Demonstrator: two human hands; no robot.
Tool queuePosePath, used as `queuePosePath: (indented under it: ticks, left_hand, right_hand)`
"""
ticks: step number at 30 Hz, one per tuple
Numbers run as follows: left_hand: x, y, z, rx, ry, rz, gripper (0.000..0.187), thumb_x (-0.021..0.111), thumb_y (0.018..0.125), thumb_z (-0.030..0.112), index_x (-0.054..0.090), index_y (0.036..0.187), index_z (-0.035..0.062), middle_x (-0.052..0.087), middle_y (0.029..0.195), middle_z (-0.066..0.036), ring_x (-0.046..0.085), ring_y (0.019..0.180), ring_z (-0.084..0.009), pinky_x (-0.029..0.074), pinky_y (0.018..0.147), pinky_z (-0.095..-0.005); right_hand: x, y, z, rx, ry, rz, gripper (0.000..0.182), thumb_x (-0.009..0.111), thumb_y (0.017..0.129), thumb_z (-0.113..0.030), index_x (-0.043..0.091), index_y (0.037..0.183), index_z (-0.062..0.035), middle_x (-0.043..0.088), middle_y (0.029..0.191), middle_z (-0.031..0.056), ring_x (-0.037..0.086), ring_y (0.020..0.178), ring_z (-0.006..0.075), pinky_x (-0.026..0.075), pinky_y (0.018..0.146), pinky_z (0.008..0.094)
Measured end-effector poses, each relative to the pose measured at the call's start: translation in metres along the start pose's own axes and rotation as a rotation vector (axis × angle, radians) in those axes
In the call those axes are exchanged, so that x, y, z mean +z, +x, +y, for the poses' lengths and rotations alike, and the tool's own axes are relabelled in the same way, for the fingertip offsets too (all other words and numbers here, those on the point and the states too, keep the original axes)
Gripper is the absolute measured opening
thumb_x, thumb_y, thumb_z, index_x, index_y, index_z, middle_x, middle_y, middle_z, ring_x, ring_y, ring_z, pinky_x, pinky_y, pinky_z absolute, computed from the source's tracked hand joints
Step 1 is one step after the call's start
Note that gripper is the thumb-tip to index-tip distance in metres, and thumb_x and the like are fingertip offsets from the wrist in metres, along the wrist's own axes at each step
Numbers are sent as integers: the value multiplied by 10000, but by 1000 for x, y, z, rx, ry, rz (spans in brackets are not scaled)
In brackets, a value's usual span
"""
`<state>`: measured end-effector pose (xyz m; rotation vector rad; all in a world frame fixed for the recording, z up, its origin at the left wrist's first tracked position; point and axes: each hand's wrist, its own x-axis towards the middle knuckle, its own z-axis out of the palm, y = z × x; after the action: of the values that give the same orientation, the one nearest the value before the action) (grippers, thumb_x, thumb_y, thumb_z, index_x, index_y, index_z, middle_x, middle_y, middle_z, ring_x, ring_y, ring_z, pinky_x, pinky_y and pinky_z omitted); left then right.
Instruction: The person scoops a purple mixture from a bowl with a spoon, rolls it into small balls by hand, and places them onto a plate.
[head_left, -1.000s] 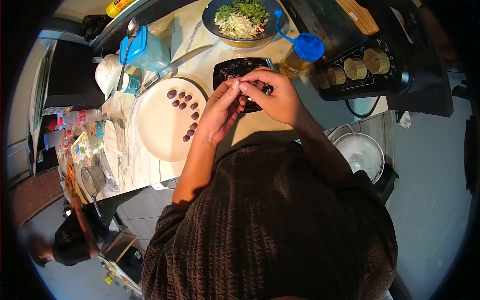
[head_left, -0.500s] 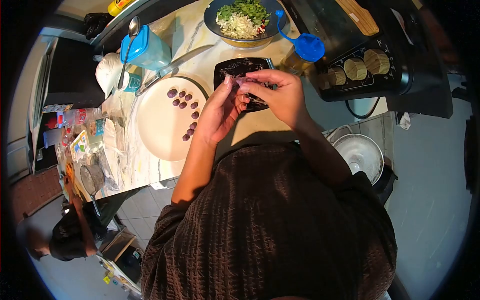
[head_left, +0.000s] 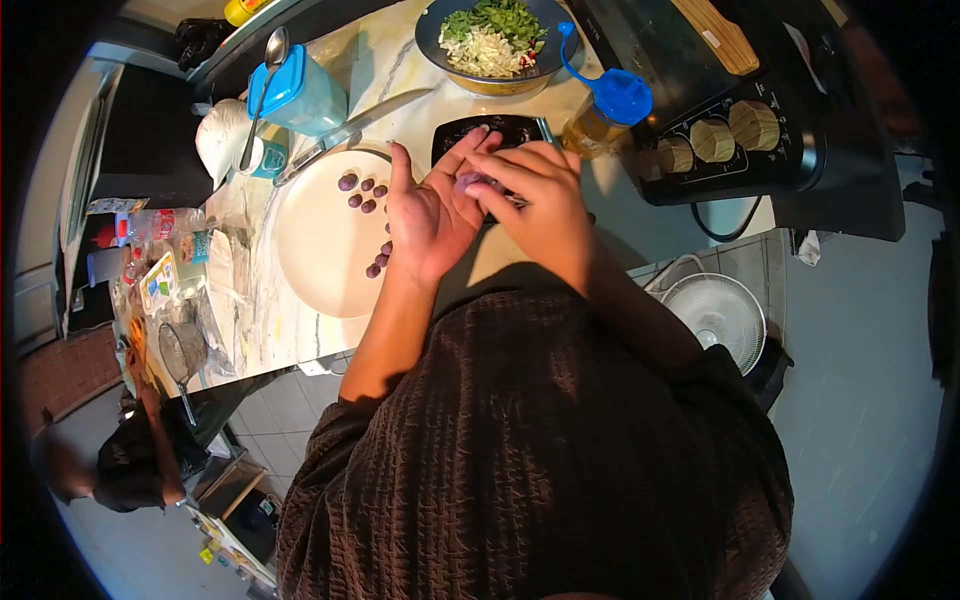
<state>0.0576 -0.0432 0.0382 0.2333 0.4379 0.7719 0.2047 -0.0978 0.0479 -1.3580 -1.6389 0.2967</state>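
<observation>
A small purple piece of dough [head_left: 468,183] lies between my two hands, partly covered by fingers. My left hand [head_left: 432,215] is palm up with its fingers spread, thumb pointing away, beneath the piece. From the right, my right hand [head_left: 540,195] reaches over with bent fingers and holds the piece against the left fingers. Behind both hands is a black tray [head_left: 452,135], mostly hidden. To the left, a round cream plate [head_left: 325,245] carries several small purple balls [head_left: 348,182]; my left hand covers part of its right edge.
A bowl of chopped greens and white pieces [head_left: 490,84], an oil bottle with blue lid [head_left: 610,105] and a stove [head_left: 720,150] stand beyond. At left are a knife [head_left: 350,128], a blue-lidded container [head_left: 310,100] and a sieve [head_left: 183,350]. Another person [head_left: 140,460] is at lower left.
My left hand has opened out, its thumb moving away from the piece. My right hand has shifted slightly left and down, over the left fingers.
</observation>
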Motion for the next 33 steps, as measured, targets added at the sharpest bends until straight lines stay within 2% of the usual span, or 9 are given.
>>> queuePosePath:
  ticks: [2,3,9,15,20,23,25,30,33]
  left_hand:
    - [-9,4,0,-27,-260,-279,1008,249,936,772,280,1514,-53,372,1542,-212,397,1397,-322,297,1181,-445]
    - [13,-1,-3,36,-113,-100,1002,274,932,778,292,1514,-37,399,1521,-188,394,1391,-332,303,1182,-441]
    - [11,-3,-1,86,-153,-95,1034,297,905,807,267,1530,-16,386,1532,-181,356,1424,-330,279,1195,-448]
    - [10,-9,-12,16,-35,-26,1028,311,895,819,303,1516,0,418,1504,-156,392,1400,-289,314,1172,-427]
    - [11,-6,-1,157,-128,-43,1075,311,878,838,289,1519,-24,391,1535,-197,382,1417,-332,290,1187,-453]
    - [17,-14,-14,102,68,-73,1117,273,860,865,292,1515,-39,392,1538,-181,385,1415,-311,279,1192,-438]
    - [19,-15,-17,46,222,-104,1127,260,856,871,293,1515,-43,390,1541,-174,384,1414,-305,271,1195,-436]
    - [18,-6,-4,223,59,-27,1180,309,828,888,255,1525,-63,324,1576,-187,328,1444,-296,237,1210,-414]
    - [22,-14,-11,271,163,-95,1206,335,813,895,209,1543,-56,263,1613,-164,302,1460,-283,210,1218,-401]
  right_hand:
    - [1,-3,-7,-29,-163,-12,298,711,841,-186,733,1132,-124,720,1021,46,625,991,210,403,872,387]
    - [2,-4,-7,-64,-141,-31,318,693,850,-158,721,1165,-128,724,1028,38,630,1004,202,387,878,374]
    - [0,-7,-13,-152,-190,-116,343,673,854,-191,706,1184,-105,696,1205,17,580,1160,208,321,953,413]
    - [-2,-6,-13,-86,-268,-242,598,619,909,-400,532,1396,-65,438,1535,64,378,1370,324,247,1024,484]
    - [-9,-14,-14,-133,-224,-335,692,610,909,-442,463,1452,-39,398,1563,81,323,1422,341,214,1069,499]
    - [-7,-12,-6,51,-227,-234,794,592,908,-438,321,1548,-54,369,1582,119,276,1452,366,171,1100,476]
    - [-4,-8,-6,-9,-167,-227,797,597,907,-464,340,1532,-42,374,1575,123,288,1442,374,182,1088,502]
    - [-7,-19,-12,-162,-166,-377,803,593,910,-512,361,1524,-49,386,1565,126,274,1453,369,177,1077,521]
    - [-2,-13,0,-30,-154,-217,823,600,903,-524,356,1527,-47,392,1561,129,274,1453,365,177,1077,520]
